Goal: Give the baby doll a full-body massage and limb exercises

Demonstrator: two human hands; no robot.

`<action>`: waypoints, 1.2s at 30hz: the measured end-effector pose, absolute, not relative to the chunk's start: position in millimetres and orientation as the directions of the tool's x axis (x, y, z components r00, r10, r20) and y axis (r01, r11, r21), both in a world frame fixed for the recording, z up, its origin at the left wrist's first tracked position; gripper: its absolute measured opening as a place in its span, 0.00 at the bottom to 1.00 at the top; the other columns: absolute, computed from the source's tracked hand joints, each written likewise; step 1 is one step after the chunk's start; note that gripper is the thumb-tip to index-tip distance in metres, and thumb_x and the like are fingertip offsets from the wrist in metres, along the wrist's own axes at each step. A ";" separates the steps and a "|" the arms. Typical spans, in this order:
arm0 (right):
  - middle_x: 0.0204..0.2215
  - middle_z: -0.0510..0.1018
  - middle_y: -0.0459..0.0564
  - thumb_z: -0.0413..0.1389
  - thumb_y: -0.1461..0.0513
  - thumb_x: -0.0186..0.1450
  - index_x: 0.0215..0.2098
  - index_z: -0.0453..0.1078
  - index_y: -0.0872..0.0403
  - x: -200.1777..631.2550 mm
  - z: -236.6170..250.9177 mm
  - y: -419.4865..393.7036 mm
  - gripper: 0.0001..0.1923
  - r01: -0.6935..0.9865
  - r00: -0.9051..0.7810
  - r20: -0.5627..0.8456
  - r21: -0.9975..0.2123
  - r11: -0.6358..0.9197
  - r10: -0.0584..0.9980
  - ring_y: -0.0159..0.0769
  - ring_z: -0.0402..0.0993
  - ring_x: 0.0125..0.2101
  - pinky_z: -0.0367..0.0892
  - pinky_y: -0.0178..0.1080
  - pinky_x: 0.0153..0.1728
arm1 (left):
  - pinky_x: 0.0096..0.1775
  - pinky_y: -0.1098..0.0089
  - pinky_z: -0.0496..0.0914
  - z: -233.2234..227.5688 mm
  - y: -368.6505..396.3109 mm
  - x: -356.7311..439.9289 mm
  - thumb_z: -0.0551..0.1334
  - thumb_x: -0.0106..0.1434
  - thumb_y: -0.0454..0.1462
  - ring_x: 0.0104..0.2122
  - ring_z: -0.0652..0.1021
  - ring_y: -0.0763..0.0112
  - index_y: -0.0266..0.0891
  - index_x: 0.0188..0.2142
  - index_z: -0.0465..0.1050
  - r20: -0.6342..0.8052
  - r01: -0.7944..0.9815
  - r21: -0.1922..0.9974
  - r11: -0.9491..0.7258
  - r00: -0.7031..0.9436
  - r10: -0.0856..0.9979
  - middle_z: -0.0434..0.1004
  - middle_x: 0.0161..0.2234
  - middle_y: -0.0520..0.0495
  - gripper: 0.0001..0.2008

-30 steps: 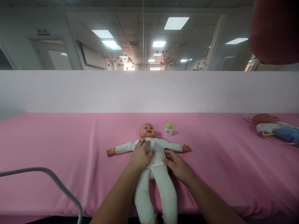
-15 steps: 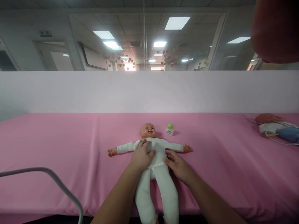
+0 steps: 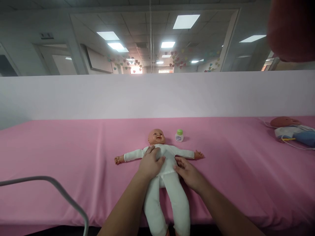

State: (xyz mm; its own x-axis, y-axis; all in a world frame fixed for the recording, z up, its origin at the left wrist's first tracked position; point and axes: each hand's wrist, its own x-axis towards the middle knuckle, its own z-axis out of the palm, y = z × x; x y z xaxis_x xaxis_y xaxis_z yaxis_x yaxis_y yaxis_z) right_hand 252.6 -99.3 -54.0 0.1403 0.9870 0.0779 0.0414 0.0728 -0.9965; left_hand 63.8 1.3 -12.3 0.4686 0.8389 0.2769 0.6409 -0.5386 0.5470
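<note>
A baby doll [image 3: 168,164] with a white cloth body lies on its back, arms spread wide and legs toward me. My left hand [image 3: 150,164] rests open and flat on the doll's chest and belly, on the left side of the picture. Against the other side of the torso is my right hand [image 3: 188,171], its fingers slightly bent and the thumb apart, touching the doll's flank. Part of those fingertips is hidden at the doll's side. A small clear bottle with a green cap [image 3: 179,135] stands upright beside the doll's head.
A pink sheet [image 3: 61,157] covers the table. At the far right lies a second doll [image 3: 295,131] with blue and white cloth and thin tubing. A grey bent tube [image 3: 61,190] crosses the lower left. Behind the table rises a white low wall [image 3: 157,95] with glass above.
The view has shifted and tilted slightly. Both hands keep their places on the doll, and the doll and bottle have not visibly moved on the sheet.
</note>
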 end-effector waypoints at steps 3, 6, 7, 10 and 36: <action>0.55 0.80 0.56 0.61 0.50 0.66 0.57 0.69 0.48 252.5 -52.8 -99.9 0.23 0.028 0.132 0.076 -0.997 0.073 0.988 0.50 0.76 0.57 0.71 0.52 0.57 | 0.68 0.54 0.58 -13.2 1.3 63.3 0.60 0.68 0.47 0.70 0.63 0.51 0.38 0.64 0.70 0.283 0.635 0.544 -0.548 0.476 0.833 0.63 0.70 0.36 0.28; 0.54 0.80 0.56 0.61 0.51 0.67 0.57 0.69 0.48 253.4 -52.3 -100.0 0.23 0.032 0.133 0.074 -0.997 0.070 0.988 0.49 0.76 0.57 0.71 0.52 0.57 | 0.68 0.53 0.58 -12.4 0.9 63.4 0.61 0.68 0.47 0.70 0.63 0.50 0.38 0.64 0.70 0.275 0.633 0.551 -0.544 0.478 0.834 0.63 0.70 0.36 0.28; 0.54 0.81 0.55 0.61 0.51 0.67 0.57 0.69 0.48 253.9 -52.5 -99.8 0.23 0.039 0.133 0.073 -0.997 0.068 0.988 0.49 0.76 0.57 0.71 0.51 0.57 | 0.68 0.53 0.58 -12.0 0.8 63.6 0.61 0.68 0.47 0.69 0.63 0.50 0.38 0.64 0.71 0.273 0.634 0.553 -0.540 0.474 0.837 0.63 0.70 0.36 0.28; 0.54 0.81 0.55 0.62 0.52 0.66 0.57 0.69 0.47 255.7 -54.5 -98.8 0.23 0.053 0.142 0.076 -0.996 0.069 0.987 0.49 0.76 0.57 0.71 0.51 0.56 | 0.68 0.51 0.58 -12.0 1.6 64.4 0.61 0.68 0.47 0.69 0.64 0.49 0.38 0.63 0.71 0.280 0.635 0.555 -0.538 0.467 0.839 0.63 0.70 0.35 0.28; 0.48 0.84 0.53 0.67 0.58 0.61 0.51 0.75 0.48 250.5 -50.9 -95.7 0.20 -0.252 0.252 -0.042 -0.967 0.024 0.967 0.48 0.80 0.49 0.74 0.48 0.50 | 0.67 0.51 0.60 -13.3 2.3 66.4 0.61 0.68 0.48 0.69 0.64 0.49 0.38 0.64 0.70 0.277 0.632 0.576 -0.518 0.446 0.851 0.63 0.70 0.36 0.29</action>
